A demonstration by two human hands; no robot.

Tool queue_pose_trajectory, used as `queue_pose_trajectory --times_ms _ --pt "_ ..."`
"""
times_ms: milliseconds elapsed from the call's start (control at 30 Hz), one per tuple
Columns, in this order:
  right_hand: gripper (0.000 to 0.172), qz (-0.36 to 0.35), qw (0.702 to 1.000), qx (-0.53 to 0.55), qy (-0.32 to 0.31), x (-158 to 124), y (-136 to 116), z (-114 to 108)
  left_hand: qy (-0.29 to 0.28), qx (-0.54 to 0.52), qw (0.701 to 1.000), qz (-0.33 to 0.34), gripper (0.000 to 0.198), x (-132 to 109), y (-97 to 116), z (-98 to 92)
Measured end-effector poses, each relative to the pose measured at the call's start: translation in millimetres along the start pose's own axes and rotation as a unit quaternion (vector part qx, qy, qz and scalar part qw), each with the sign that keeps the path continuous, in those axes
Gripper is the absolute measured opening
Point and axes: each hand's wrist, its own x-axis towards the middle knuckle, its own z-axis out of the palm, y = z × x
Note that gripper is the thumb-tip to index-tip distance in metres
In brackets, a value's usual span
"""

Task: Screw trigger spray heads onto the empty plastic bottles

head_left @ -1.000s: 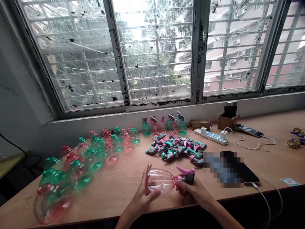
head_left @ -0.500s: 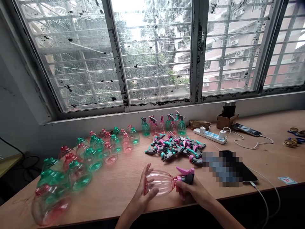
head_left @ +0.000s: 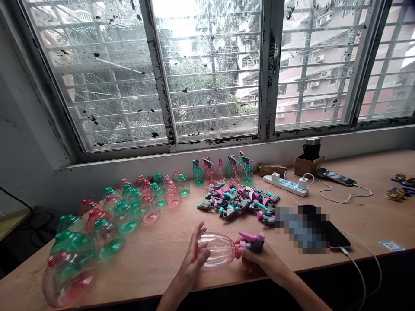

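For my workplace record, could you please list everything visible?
Transparent plastic spray bottle with trigger head: one, pink and grey, front centre
Round transparent plastic bottles without heads: about twenty, green and pink, left
Assembled transparent spray bottles: six, green and pink, back centre
Loose plastic trigger heads: many, pink, turquoise, grey, piled centrally
Plastic power strip: one, white, back right
Flat rectangular devices: two, black, right
Charging cables: several, white, right
Open cardboard box: one, brown, back right
Small metallic-looking objects: some, gold and blue, far right
Rectangular label: one, white and blue, front right
Wooden table: one, brown, foreground
Barred glass window: one, grey-framed, background
Left hand: one, bare, at bottle's base
Right hand: one, bare, at trigger head
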Motion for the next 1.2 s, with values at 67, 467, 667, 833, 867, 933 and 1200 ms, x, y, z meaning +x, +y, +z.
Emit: queue_pose_trajectory --times_ms 67,467,667,833,867,933,1200 --pt "0.05 0.005 1.0 0.0 -0.003 0.4 1.4 -0.2 -0.009 0.001 1.0 0.002 0.077 -1.5 3.6 0.9" --pt "0.046 -0.02 0.999 -0.025 -0.014 -0.3 2.0 -5.0 0.018 0.033 0.998 -0.046 0.081 1.8 9.3 1.4" --pt "0.049 0.012 1.0 -0.018 -0.003 1.6 7.4 -3.1 -0.009 0.05 0.998 -0.024 0.074 -3.9 16.5 0.1" --pt "0.054 -0.015 1.0 -0.008 -0.016 0.4 8.7 -4.3 0.001 0.021 1.0 -0.007 0.081 -1.8 1.5 -1.0" --pt "0.05 -0.023 0.999 -0.014 -0.018 0.1 7.3 -4.5 0.005 0.015 1.0 -0.005 0.084 -0.7 -1.6 -1.5" --pt "0.039 -0.037 0.999 -0.033 -0.019 -0.3 3.9 -4.6 0.01 0.012 1.0 -0.007 0.085 0.9 -4.4 -2.2" --pt "0.036 -0.01 0.999 -0.05 -0.018 -2.1 -0.7 -4.3 -0.004 0.006 1.0 -0.028 0.078 -3.1 15.0 -0.5"
